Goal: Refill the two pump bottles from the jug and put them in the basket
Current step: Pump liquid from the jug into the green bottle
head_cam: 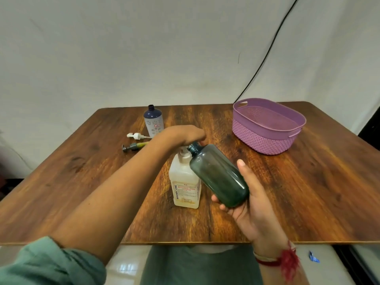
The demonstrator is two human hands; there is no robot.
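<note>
Two hands: right hand (254, 208) grips green bottle (218, 173); left hand (183, 134) atop "CHG" jug (184, 182), grip unclear.

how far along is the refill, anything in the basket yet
Done: both pumps are off, with the white pump head and the dark pump head lying on the table. In hand: the right hand holds the green bottle tilted, mouth at the jug spout, and the left hand is on the jug's pump. Left: the blue bottle stands open at the back, and the basket holds nothing.
</note>
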